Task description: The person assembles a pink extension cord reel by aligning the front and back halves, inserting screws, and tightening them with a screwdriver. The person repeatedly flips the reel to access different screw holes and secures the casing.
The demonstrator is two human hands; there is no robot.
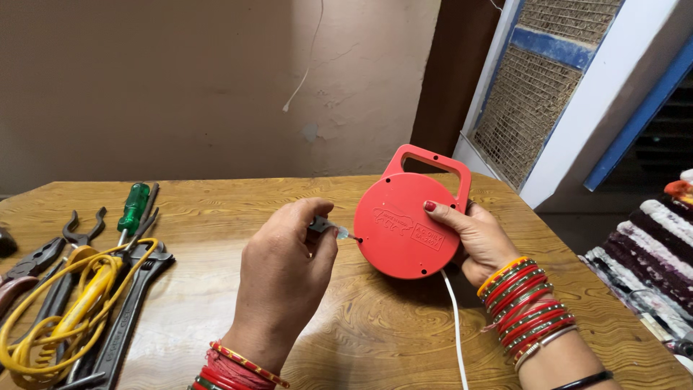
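- Now the left hand (285,278) pinches a small clear-tipped tool (330,228) against the red round casing (404,225).
- Right hand (476,242) grips that casing upright on the wooden table (375,332).
- White cord (456,325) trails below; pliers, screwdriver (133,208) and yellow wire (50,325) lie left.

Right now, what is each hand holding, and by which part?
The right hand grips the round red case by its right edge, below the handle. The left hand pinches a small tool by its handle, tip at the case's left rim.
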